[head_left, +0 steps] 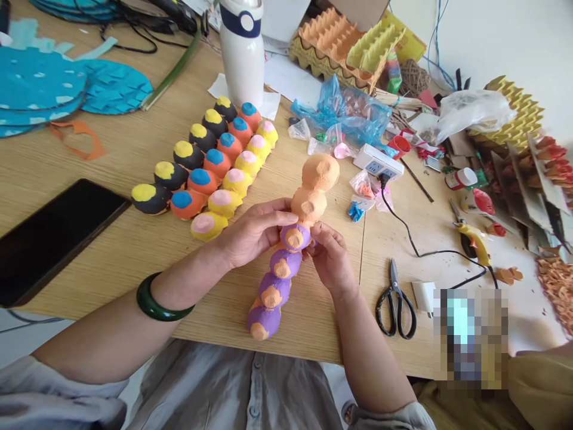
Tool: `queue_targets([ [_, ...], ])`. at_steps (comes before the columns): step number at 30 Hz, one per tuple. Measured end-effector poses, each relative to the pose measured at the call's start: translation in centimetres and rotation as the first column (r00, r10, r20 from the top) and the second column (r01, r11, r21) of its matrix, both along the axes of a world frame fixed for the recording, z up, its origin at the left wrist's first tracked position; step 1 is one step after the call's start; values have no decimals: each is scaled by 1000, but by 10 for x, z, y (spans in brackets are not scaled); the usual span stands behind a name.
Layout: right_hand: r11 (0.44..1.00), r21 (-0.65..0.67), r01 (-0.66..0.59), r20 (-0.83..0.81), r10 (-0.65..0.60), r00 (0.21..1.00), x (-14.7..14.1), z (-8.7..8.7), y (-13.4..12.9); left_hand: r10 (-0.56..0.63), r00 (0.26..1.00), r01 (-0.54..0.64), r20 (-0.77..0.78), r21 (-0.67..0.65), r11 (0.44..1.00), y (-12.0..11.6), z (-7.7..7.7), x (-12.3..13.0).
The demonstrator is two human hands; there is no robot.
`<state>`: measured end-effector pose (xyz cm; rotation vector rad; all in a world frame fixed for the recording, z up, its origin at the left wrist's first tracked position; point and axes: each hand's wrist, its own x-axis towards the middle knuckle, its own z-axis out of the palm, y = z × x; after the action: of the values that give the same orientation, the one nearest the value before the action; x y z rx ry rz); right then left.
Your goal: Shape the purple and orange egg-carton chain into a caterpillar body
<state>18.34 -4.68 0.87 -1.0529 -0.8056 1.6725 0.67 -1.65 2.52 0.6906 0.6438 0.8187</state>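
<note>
An egg carton strip (274, 289) with a row of orange bumps stands between my hands above the table. Purple clay covers its lower bumps around their orange tips, while the two upper bumps are bare orange. My left hand (255, 232) grips the strip's left side near the middle, thumb lying across it. On the opposite side, the fingers of my right hand (330, 257) are pinched together against the edge of a purple bump, with a bit of purple clay showing at the fingertips. Left of my hands lie three finished-looking strips: black-and-yellow (188, 154), orange-and-blue (217, 161) and yellow-and-pink (237, 182).
A black phone (62, 233) lies at left, a white bottle (243, 60) behind the strips. Scissors (393, 304), a power strip (378, 161) with a cord, and a yellow glue gun (477, 243) are at right. Egg trays (344, 45) stand at the back. Another person sits at lower right.
</note>
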Motion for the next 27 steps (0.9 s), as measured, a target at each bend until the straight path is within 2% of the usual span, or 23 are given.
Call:
queue_targets([
  [7, 996, 44, -74, 71, 70, 995, 0, 0, 0, -44, 996, 46, -78, 31, 998, 2, 5, -1],
  [15, 996, 24, -81, 54, 80, 995, 0, 1, -1, -141, 990, 140, 14, 50, 989, 8, 2, -6],
  [20, 997, 11, -73, 33, 73, 997, 1, 3, 0, -158, 985, 156, 73, 40, 987, 8, -5, -7],
  [27, 999, -10, -48, 22, 49, 999, 4, 0, 3, -175, 975, 175, 139, 10, 985, 8, -4, -5],
])
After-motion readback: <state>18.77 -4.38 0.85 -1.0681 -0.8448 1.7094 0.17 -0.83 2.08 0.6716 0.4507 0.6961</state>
